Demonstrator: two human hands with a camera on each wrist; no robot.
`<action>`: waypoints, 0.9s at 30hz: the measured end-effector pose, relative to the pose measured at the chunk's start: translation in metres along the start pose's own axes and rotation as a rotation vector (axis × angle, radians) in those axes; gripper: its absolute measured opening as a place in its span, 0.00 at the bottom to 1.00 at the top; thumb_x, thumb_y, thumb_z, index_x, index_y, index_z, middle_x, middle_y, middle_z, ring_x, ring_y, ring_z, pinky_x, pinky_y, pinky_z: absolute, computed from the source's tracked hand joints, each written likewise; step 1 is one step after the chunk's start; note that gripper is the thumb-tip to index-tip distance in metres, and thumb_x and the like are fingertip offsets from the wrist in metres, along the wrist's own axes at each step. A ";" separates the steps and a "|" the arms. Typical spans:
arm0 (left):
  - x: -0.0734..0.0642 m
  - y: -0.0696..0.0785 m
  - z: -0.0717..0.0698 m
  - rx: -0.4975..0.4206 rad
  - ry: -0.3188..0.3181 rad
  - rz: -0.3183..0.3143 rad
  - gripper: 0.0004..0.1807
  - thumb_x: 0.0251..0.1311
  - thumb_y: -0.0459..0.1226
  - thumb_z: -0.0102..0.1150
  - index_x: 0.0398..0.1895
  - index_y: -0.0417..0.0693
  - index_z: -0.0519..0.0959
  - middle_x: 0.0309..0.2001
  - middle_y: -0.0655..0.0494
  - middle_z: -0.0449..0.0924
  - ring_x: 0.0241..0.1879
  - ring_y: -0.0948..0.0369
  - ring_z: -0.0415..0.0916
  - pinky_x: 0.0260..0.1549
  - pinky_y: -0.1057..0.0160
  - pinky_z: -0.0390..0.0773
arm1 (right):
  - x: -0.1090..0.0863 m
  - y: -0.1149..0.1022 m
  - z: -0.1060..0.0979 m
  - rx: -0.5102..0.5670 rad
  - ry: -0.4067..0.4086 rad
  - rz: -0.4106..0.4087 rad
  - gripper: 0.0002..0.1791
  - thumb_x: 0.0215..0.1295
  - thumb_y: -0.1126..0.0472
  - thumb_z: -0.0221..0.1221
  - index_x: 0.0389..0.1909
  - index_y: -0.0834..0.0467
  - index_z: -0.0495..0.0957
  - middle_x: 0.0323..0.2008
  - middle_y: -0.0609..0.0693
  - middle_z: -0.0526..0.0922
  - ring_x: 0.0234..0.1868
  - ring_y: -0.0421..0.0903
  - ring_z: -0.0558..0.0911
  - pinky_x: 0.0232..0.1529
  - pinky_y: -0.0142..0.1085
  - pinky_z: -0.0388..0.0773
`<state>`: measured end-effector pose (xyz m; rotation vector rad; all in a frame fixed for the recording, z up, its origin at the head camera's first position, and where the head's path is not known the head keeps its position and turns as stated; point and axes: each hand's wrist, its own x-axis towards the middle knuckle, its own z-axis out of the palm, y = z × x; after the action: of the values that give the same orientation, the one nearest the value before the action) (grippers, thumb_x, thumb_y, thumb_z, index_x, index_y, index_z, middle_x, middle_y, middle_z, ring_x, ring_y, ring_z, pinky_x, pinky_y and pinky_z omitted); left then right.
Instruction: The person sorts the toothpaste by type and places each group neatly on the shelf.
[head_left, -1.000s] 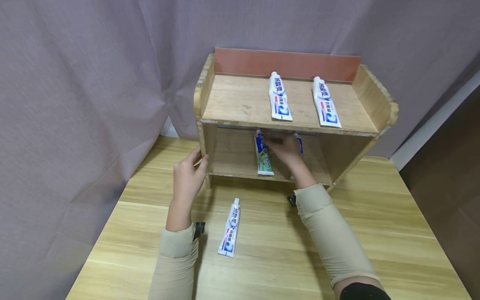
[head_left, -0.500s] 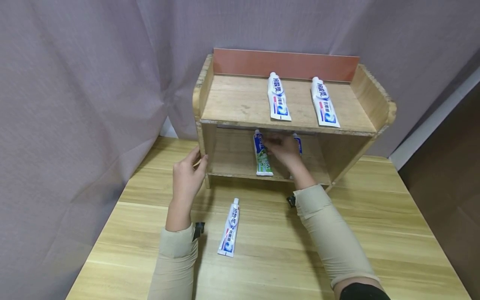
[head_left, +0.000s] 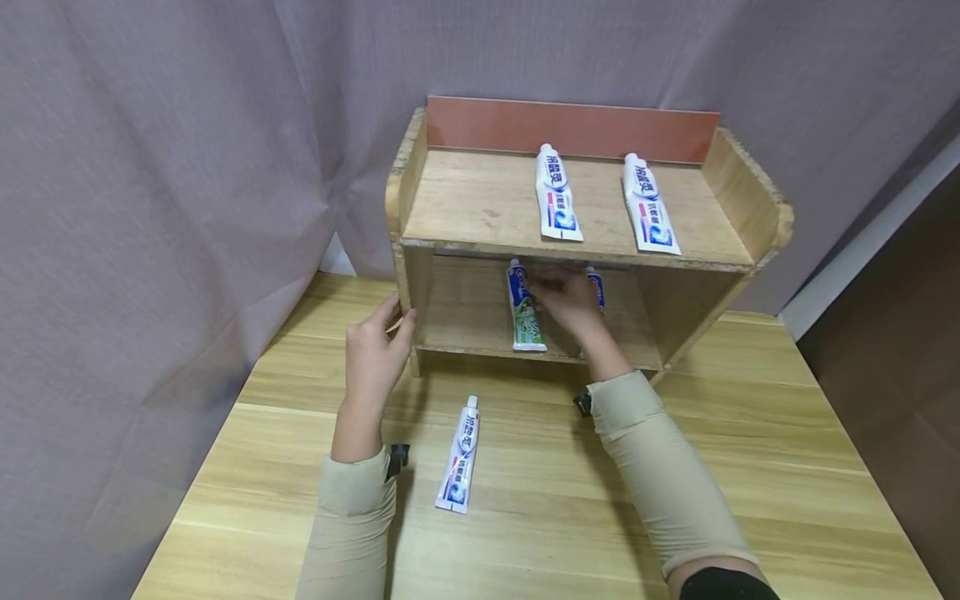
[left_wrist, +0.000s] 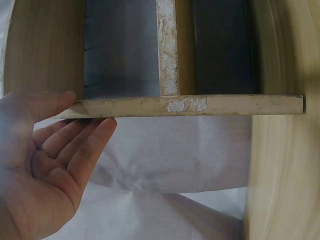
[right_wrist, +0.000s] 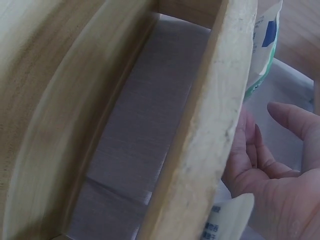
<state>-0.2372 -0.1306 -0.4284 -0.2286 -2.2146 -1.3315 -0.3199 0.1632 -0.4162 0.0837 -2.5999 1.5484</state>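
My left hand (head_left: 375,350) holds the left side panel (left_wrist: 220,105) of a small wooden shelf, thumb on one face and fingers on the other. Inside the lower compartment, my right hand (head_left: 572,300) sits between two blue-and-green toothpaste tubes, its fingertips at the upper part of the left tube (head_left: 527,312). The right tube (head_left: 596,287) is partly covered by that hand. In the right wrist view, the thumb (right_wrist: 290,117) stands apart from the fingers with nothing between them.
On the upper board (head_left: 480,200) lie two white toothpaste tubes, a left one (head_left: 558,196) and a right one (head_left: 651,208). Another white tube (head_left: 459,458) lies on the wooden table (head_left: 525,533) between the forearms. A grey curtain (head_left: 187,167) hangs behind the shelf.
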 end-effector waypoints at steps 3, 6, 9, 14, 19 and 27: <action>0.000 0.000 0.000 0.003 0.001 -0.001 0.17 0.68 0.34 0.62 0.59 0.40 0.81 0.51 0.41 0.84 0.51 0.49 0.84 0.44 0.67 0.87 | -0.002 0.001 0.000 -0.001 0.004 0.002 0.24 0.66 0.56 0.67 0.56 0.68 0.79 0.44 0.64 0.85 0.36 0.56 0.87 0.36 0.37 0.90; 0.000 0.000 -0.001 0.007 0.001 0.000 0.17 0.68 0.34 0.62 0.58 0.41 0.81 0.51 0.42 0.84 0.51 0.49 0.84 0.44 0.67 0.87 | -0.004 0.003 0.001 0.000 0.006 0.010 0.23 0.66 0.56 0.66 0.55 0.68 0.79 0.45 0.63 0.85 0.36 0.55 0.87 0.37 0.38 0.90; 0.000 0.001 -0.001 0.010 0.002 0.001 0.17 0.68 0.34 0.62 0.58 0.41 0.81 0.50 0.42 0.85 0.51 0.50 0.84 0.44 0.67 0.87 | -0.006 0.005 0.001 -0.004 0.013 0.008 0.22 0.66 0.54 0.66 0.52 0.67 0.80 0.43 0.63 0.85 0.36 0.55 0.87 0.37 0.39 0.90; 0.000 0.001 0.000 0.006 0.002 -0.004 0.17 0.68 0.34 0.62 0.58 0.40 0.81 0.51 0.42 0.84 0.51 0.49 0.84 0.44 0.68 0.87 | -0.008 0.007 0.001 -0.005 0.025 -0.013 0.22 0.66 0.54 0.67 0.51 0.68 0.80 0.42 0.63 0.85 0.36 0.56 0.87 0.36 0.39 0.90; 0.000 0.001 0.000 0.000 0.001 0.009 0.18 0.68 0.34 0.62 0.59 0.39 0.81 0.50 0.41 0.84 0.51 0.49 0.84 0.44 0.67 0.87 | -0.013 0.010 0.001 0.004 0.050 -0.019 0.21 0.66 0.53 0.67 0.49 0.67 0.81 0.39 0.62 0.86 0.35 0.54 0.86 0.35 0.34 0.89; 0.000 0.000 0.000 0.000 0.007 0.005 0.17 0.67 0.33 0.62 0.59 0.39 0.81 0.51 0.41 0.84 0.51 0.48 0.84 0.44 0.66 0.87 | -0.022 0.010 0.001 -0.013 0.080 -0.041 0.17 0.67 0.55 0.66 0.46 0.66 0.82 0.37 0.60 0.86 0.33 0.51 0.85 0.35 0.34 0.86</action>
<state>-0.2374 -0.1304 -0.4288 -0.2293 -2.2066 -1.3276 -0.2994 0.1663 -0.4283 0.0725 -2.5301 1.4898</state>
